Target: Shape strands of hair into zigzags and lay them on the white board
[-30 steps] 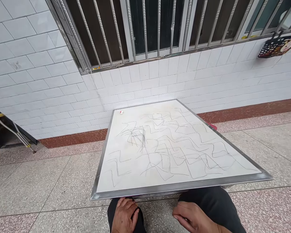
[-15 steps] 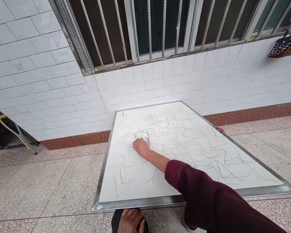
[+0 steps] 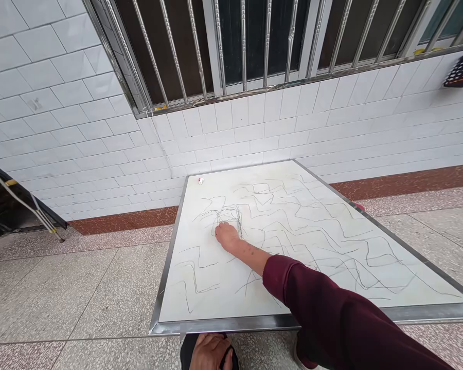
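On the white board with a metal frame, my right hand presses down with its fingers curled together. What it holds, if anything, is hidden under the fingers. It touches the surface beside a dense patch of dark scribbled lines. Thin zigzag lines cover much of the board, and faint ones run close to the curled fingers. Below the board's front edge, my left hand rests on my dark-clad knee, fingers laid over it, with a black strap or band by the thumb.
A small white and red item lies at the board's far left corner. Behind the board stands a white tiled wall with a barred window. A dotted bag hangs at the right; thin metal legs stand at the left.
My right hand has shifted slightly right and down on the board, and the white bit at its fingertips no longer shows. My left hand stays on the knee. The view has moved a little.
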The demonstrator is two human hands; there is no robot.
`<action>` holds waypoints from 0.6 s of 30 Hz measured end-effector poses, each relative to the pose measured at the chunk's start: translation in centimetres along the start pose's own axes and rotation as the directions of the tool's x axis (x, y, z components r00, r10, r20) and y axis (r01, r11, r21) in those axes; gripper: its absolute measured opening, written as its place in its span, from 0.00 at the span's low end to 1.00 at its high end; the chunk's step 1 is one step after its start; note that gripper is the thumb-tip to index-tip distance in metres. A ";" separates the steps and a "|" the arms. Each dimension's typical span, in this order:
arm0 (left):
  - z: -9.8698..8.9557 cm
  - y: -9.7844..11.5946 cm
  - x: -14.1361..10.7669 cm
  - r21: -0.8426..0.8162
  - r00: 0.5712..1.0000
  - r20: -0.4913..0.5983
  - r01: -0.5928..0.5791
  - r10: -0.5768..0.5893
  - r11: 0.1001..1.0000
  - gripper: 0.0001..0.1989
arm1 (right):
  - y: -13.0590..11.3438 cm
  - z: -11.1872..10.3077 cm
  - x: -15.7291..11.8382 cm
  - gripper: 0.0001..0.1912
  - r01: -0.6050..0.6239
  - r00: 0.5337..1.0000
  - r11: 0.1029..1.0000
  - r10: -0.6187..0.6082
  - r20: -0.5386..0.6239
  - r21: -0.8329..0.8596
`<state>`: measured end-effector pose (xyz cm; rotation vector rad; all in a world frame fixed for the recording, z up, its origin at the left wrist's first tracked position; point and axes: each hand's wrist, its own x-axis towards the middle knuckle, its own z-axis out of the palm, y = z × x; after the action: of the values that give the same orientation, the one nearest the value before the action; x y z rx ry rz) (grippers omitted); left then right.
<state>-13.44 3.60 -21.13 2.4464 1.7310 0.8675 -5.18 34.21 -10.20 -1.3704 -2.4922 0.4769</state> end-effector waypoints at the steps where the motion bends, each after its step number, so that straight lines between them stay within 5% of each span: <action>1: -0.1 0.1 0.0 0.000 1.000 -0.001 0.002 -0.002 1.000 0.14 | 0.2 -0.3 -0.1 0.15 -0.002 1.000 0.999 0.003 -0.028 0.032; 12: -1.1 1.0 0.8 -0.002 1.000 0.002 0.013 -0.013 1.000 0.14 | 4.7 -6.9 -0.8 0.13 0.031 0.942 0.851 0.151 -0.301 0.525; 18: -1.7 1.4 1.5 0.022 1.000 0.028 0.009 -0.009 1.000 0.13 | 4.2 -10.6 -4.4 0.16 0.111 0.935 0.688 0.173 -0.310 0.717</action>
<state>-12.66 3.93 -18.60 2.4503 1.7504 0.8140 4.28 34.24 -2.49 -1.0325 -1.6700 0.9957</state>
